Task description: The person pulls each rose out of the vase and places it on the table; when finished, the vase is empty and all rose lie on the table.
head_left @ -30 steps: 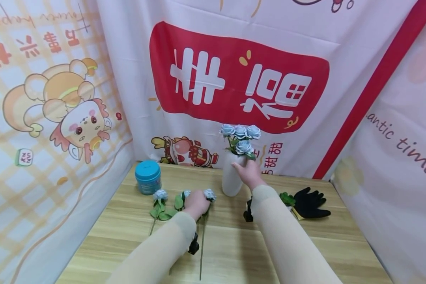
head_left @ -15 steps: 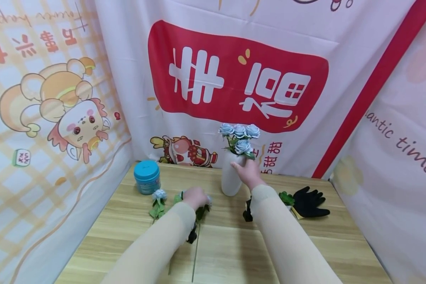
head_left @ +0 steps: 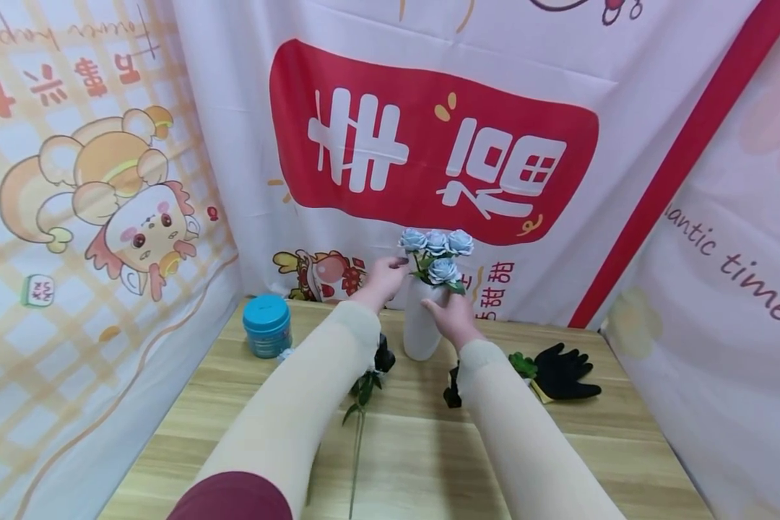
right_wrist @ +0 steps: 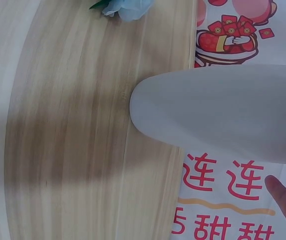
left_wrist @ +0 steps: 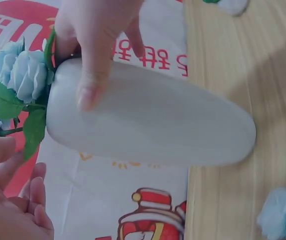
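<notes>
The white vase [head_left: 421, 326] stands upright near the back edge of the table, holding several pale blue roses [head_left: 443, 271] with green leaves. My right hand [head_left: 451, 316] grips it just below the rim from the right; in the left wrist view its thumb [left_wrist: 90, 92] lies along the vase wall. My left hand [head_left: 385, 280] is raised at the left of the blooms. In the left wrist view, that hand [left_wrist: 13, 195] has loosely bent fingers close beneath a hanging leaf [left_wrist: 34, 134], and no stem shows between them.
Loose roses lie left of the vase, their stems [head_left: 356, 469] pointing toward me, partly covered by my left sleeve [head_left: 299, 397]. A blue-lidded jar [head_left: 266, 325] stands at the back left. A black glove [head_left: 565, 372] lies at the right beside green leaves [head_left: 523, 365].
My left hand has left the loose roses on the table and risen forward and right to the bouquet. A loose stem has shifted slightly left. My right hand stays on the vase.
</notes>
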`<action>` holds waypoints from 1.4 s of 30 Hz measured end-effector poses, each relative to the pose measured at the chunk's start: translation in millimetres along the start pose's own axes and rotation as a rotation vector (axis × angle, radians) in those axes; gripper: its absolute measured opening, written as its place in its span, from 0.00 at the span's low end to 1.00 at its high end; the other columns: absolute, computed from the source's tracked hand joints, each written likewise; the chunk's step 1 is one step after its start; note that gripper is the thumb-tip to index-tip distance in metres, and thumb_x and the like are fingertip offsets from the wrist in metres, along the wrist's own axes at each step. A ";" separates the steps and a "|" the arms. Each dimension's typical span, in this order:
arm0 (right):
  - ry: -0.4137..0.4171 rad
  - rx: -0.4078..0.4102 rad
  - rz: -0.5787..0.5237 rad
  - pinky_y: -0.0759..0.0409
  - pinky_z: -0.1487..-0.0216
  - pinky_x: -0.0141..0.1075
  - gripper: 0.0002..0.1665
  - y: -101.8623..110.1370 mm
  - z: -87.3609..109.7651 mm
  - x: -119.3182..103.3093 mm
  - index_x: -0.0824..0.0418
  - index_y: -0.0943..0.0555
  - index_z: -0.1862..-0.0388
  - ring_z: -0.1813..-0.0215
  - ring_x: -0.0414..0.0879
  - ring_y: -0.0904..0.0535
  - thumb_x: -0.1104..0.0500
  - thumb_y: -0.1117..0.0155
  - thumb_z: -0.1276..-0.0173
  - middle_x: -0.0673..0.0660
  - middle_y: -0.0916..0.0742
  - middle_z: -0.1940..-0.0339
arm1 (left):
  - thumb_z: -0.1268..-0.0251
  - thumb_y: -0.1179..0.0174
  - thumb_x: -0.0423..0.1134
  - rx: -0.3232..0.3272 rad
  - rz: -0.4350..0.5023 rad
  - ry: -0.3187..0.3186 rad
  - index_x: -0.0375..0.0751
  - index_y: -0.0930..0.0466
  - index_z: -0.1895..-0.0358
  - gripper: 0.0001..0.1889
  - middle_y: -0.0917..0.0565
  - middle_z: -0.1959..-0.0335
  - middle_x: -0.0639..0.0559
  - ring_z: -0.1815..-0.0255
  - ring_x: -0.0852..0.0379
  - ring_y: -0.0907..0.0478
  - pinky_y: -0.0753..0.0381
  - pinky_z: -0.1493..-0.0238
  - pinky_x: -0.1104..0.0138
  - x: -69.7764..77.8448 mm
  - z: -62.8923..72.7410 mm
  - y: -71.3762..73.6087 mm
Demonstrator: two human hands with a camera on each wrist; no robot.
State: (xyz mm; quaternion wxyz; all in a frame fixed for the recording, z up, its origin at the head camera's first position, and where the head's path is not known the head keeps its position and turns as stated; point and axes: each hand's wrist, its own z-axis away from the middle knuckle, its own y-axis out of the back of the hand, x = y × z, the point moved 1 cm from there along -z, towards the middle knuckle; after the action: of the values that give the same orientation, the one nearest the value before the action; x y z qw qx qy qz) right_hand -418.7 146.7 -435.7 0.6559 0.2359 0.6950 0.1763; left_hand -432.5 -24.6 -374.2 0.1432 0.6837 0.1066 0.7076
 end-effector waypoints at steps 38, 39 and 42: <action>0.021 0.010 -0.021 0.42 0.28 0.51 0.48 -2.5 -1.9 2.6 0.52 0.44 0.21 0.24 0.54 0.42 0.49 0.30 0.34 0.57 0.36 0.23 | 0.36 0.33 0.42 0.416 0.348 -0.733 0.41 0.13 0.50 0.14 0.20 0.55 0.59 0.47 0.61 0.27 0.19 0.54 0.66 110.5 96.3 20.5; 0.023 0.011 -0.018 0.43 0.28 0.50 0.48 -2.4 -2.2 2.8 0.52 0.44 0.21 0.24 0.54 0.43 0.49 0.30 0.34 0.57 0.37 0.22 | 0.36 0.33 0.41 0.426 0.339 -0.788 0.40 0.13 0.50 0.14 0.19 0.54 0.58 0.47 0.61 0.27 0.18 0.55 0.65 112.6 103.8 22.9; 0.035 0.016 -0.005 0.43 0.28 0.49 0.49 -1.6 -3.0 3.4 0.53 0.44 0.21 0.24 0.54 0.43 0.49 0.30 0.34 0.57 0.37 0.22 | 0.37 0.32 0.39 0.451 0.310 -0.899 0.39 0.13 0.52 0.13 0.17 0.57 0.56 0.52 0.59 0.25 0.18 0.58 0.63 114.9 123.3 29.7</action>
State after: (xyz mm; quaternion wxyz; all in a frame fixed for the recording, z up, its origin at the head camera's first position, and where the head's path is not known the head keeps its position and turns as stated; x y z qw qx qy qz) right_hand -422.0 147.4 -439.2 0.6422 0.2363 0.7084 0.1730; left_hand -313.9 -17.9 -251.0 -0.0823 0.9414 0.0817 0.3167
